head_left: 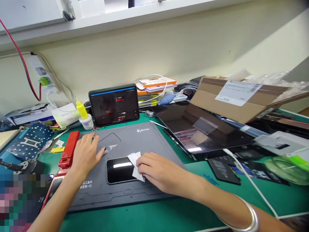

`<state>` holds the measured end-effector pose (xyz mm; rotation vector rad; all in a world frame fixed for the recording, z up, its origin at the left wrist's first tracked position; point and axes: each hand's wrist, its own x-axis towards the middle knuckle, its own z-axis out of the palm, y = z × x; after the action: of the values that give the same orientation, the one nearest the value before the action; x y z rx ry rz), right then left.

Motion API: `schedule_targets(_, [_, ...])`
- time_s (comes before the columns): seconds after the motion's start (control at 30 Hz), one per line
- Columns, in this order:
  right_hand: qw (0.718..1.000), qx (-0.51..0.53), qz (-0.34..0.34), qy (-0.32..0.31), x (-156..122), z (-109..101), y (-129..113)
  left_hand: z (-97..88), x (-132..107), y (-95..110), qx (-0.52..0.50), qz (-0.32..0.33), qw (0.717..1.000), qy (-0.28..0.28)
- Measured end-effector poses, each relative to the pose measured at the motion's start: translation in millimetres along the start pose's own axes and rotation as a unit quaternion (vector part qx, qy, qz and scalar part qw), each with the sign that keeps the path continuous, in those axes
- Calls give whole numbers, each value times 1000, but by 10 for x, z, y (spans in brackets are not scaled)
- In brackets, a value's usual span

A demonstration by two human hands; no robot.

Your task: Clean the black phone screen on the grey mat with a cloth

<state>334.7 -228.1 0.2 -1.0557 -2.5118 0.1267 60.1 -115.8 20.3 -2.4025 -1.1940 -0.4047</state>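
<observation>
A black phone (pixel 120 169) lies screen-up on a grey work mat (pixel 135 135). My right hand (pixel 156 170) presses a white wipe (pixel 135 162) onto the phone's right end, fingers closed on the wipe. My left hand (pixel 85 154) rests flat on the mat to the left of the phone, fingers spread, with a small torn packet (pixel 109 149) by its thumb. A silver bangle (pixel 251 219) circles my right wrist.
A tablet (pixel 114 104) stands behind the mat, beside a yellow-capped bottle (pixel 84 117). A large dark screen panel (pixel 202 129) and a cardboard box (pixel 238 96) lie to the right. A red tool (pixel 70 149), a circuit board (pixel 31 140) and cables crowd the left.
</observation>
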Motion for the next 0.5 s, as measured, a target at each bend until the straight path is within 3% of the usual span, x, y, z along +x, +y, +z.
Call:
schedule_targets(0.1, [1000,26,-13,12,-6,-11,-52,91,230,-85,-28,64,997,32])
schedule_targets(0.2, [999,39,-17,9,-35,-31,-84,202,342,-177,-49,55,996,51])
schedule_targets(0.37, [999,2,35,10,-66,30,-154,169,210,-222,-98,39,991,80])
schedule_targets(0.5, [999,48,-6,-11,-54,65,-214,78,104,-208,-187,65,978,62])
